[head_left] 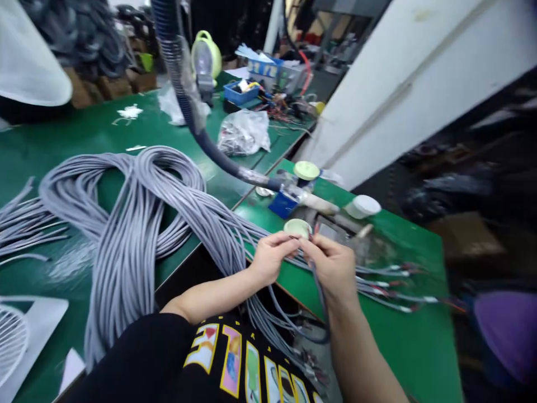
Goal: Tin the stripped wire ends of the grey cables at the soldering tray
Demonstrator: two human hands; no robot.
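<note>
My left hand (271, 258) and my right hand (333, 267) meet over the near green bench (419, 341), fingertips pinching the end of one grey cable (319, 296) that loops down toward my lap. A big bundle of grey cables (130, 224) drapes from the left table across the gap to my hands. Several cable ends with red and white stripped wires (394, 280) lie fanned out to the right of my right hand. A small pale round tub (297, 227) stands just behind my fingers.
A dark flexible hose (188, 106) hangs over the table down to a nozzle by a blue box (282, 204). White lidded tubs (361, 206) and a green-lidded one (306, 170) stand behind. A plastic bag (244, 132) and blue bins (240, 92) sit farther back. White fan grilles (20, 336) lie at left.
</note>
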